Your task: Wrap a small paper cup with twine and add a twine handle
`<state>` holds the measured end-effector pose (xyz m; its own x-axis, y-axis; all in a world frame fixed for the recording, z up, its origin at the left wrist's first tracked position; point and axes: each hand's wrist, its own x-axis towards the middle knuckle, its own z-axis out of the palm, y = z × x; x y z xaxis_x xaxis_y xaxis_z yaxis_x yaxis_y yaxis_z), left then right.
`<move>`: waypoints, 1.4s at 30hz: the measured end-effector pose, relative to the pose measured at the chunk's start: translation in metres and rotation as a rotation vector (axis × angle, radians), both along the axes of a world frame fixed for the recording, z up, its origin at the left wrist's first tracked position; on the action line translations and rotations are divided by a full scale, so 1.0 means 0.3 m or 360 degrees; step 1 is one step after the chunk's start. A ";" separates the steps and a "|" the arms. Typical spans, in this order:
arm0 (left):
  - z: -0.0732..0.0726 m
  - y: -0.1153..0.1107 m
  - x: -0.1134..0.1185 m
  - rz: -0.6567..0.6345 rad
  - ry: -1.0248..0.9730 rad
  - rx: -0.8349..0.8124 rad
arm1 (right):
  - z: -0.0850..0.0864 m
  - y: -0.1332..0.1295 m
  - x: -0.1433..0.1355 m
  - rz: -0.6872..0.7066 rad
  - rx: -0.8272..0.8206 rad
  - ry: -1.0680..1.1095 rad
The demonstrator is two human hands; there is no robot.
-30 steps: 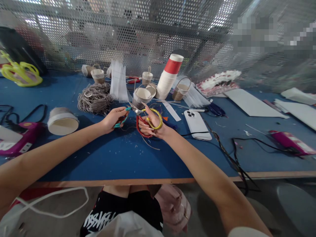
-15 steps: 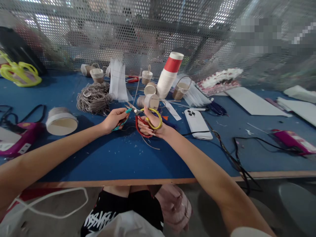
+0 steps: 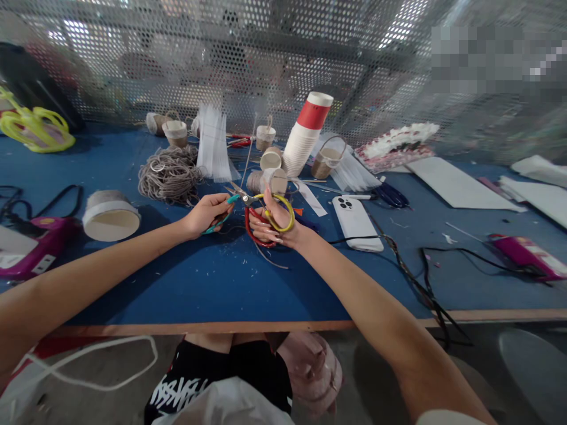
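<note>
My right hand (image 3: 277, 223) is closed on scissors (image 3: 290, 213) with one yellow and one red handle loop. Their blades point left and stand apart, close to the fingertips of my left hand (image 3: 208, 215). Pinched in my left hand is a teal-handled tool (image 3: 217, 226), its metal end partly hidden. A thin cord or wire (image 3: 248, 154) rises from between the hands; what holds it I cannot tell. Just behind the blades lies a twine-wrapped cup (image 3: 273, 180) on its side. A bundle of grey-brown cord (image 3: 168, 176) rests behind my left hand.
Stacked paper cups (image 3: 301, 144) lean behind my hands. A white phone (image 3: 354, 223) and black cables (image 3: 416, 283) lie to the right. At left are a wide wrapped cup (image 3: 110, 217) and a magenta device (image 3: 38, 251). The blue table (image 3: 186, 295) ends at a wooden edge.
The view has shifted slightly. Both hands keep nearly the same pose, with the scissors and the teal-handled tool still held.
</note>
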<state>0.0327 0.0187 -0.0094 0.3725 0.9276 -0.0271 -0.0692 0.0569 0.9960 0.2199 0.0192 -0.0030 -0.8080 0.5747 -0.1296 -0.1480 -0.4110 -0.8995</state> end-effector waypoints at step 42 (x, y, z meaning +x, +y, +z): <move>0.059 0.029 -0.027 0.0229 0.2216 0.2093 | 0.134 -0.005 0.118 -0.0715 0.0657 -0.0058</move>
